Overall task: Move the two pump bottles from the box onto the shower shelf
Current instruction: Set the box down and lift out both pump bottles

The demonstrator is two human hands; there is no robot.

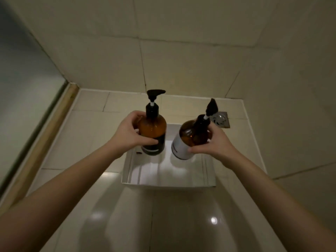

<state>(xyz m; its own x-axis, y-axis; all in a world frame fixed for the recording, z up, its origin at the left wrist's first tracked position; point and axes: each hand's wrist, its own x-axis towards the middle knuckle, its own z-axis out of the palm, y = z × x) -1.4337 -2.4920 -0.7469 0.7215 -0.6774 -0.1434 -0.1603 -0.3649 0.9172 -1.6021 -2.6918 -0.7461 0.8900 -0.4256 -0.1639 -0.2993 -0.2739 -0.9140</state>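
The left hand's fingers (136,116) and thumb curl round the shoulder of an upright amber glass pump bottle with a black label (154,128). The right hand's fingers (213,128) wrap an amber glass pump bottle with a white label (189,137), tilted with its pump leaning right. The left hand (127,132) and right hand (217,141) hold both bottles side by side over an open white cardboard box (169,180). The box sits on the glossy tiled shower floor (163,219), near a square metal floor drain (221,119).
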